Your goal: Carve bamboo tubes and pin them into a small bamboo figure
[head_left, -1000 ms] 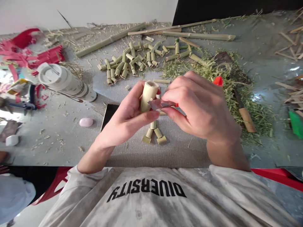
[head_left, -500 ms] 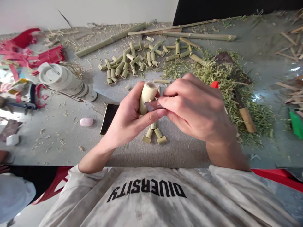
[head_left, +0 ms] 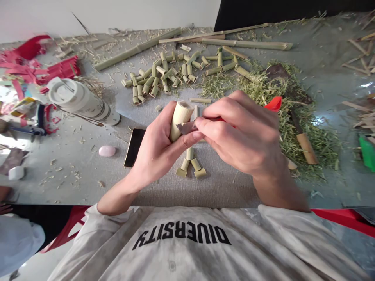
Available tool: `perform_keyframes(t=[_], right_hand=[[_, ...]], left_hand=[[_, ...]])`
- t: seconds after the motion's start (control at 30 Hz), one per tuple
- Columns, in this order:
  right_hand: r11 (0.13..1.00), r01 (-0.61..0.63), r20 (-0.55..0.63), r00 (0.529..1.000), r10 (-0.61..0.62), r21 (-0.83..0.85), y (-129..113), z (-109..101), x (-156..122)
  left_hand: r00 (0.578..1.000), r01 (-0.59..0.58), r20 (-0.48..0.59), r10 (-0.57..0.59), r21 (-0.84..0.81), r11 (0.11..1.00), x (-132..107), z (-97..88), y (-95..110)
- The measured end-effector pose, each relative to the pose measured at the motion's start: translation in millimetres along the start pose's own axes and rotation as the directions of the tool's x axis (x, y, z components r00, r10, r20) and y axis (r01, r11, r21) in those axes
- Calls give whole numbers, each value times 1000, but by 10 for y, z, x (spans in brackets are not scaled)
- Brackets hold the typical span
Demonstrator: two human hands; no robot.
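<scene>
My left hand (head_left: 159,148) is wrapped round a short pale bamboo tube (head_left: 179,117), held upright above the grey mat (head_left: 222,183). My right hand (head_left: 243,136) grips a knife with a red handle (head_left: 274,104); its metal blade (head_left: 186,127) lies against the side of the tube, with my left thumb pressed just under it. On the mat below my hands lie three short bamboo pieces (head_left: 191,168) arranged in a small fan.
A pile of several cut bamboo segments (head_left: 159,76) and long bamboo stalks (head_left: 137,48) lie at the back. Green shavings (head_left: 293,117) spread at the right. A white lidded bottle (head_left: 79,101), a dark phone (head_left: 134,142), a pink pebble (head_left: 107,151) and red scraps (head_left: 43,66) sit left.
My right hand has shifted left and rolled, so the knife's red handle end now sticks up further right. The blade has slid along the tube, which my left hand tilted slightly.
</scene>
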State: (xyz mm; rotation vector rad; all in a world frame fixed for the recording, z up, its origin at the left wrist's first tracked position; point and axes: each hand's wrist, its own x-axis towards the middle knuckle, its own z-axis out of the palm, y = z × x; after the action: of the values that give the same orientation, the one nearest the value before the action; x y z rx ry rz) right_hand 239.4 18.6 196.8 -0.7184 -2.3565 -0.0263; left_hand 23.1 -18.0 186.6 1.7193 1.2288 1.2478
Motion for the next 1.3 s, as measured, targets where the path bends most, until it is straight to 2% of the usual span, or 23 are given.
perform_keyframes(t=[0.17,0.3,0.33,0.4,0.47,0.53,0.63,0.73,0.87,1.17,1.23,1.3], right_hand=[[998,3,-70,998,-7,-61,12,115,42],[993,90,-269,957,-106,-71,51,123,96],[994,78,-305,947,-97,-72,69,95,99],[1000,-10,-326,945,0,-28,103,16,84],[990,-133,-277,951,138,39,114,-67,50],[981,-178,-215,958,191,77,93,-119,17],[981,-158,-53,985,165,114,20,-120,4],[979,-165,74,985,157,122,-45,-74,23],[979,-189,84,980,182,82,-68,-38,39],[978,-202,63,978,199,54,-94,-12,24],[971,-217,67,975,211,98,-111,-11,22],[924,-280,103,960,261,262,-134,-4,28]], left_hand=[[994,107,38,-104,-105,989,-22,-2,29],[984,178,70,-166,-230,957,-20,18,-16],[981,190,85,-173,-255,948,-15,24,-32],[978,202,104,-179,-292,935,2,34,-57],[976,211,114,-183,-324,922,23,38,-63],[975,218,131,-181,-372,902,46,39,-53],[973,222,166,-163,-453,864,71,42,-32],[977,209,139,-164,-436,875,73,48,-42],[982,187,97,-162,-369,910,53,55,-87],[987,157,96,-128,-437,886,43,60,-50],[995,97,68,-77,-381,919,43,54,-54],[999,-26,18,32,-242,970,49,43,-85]])
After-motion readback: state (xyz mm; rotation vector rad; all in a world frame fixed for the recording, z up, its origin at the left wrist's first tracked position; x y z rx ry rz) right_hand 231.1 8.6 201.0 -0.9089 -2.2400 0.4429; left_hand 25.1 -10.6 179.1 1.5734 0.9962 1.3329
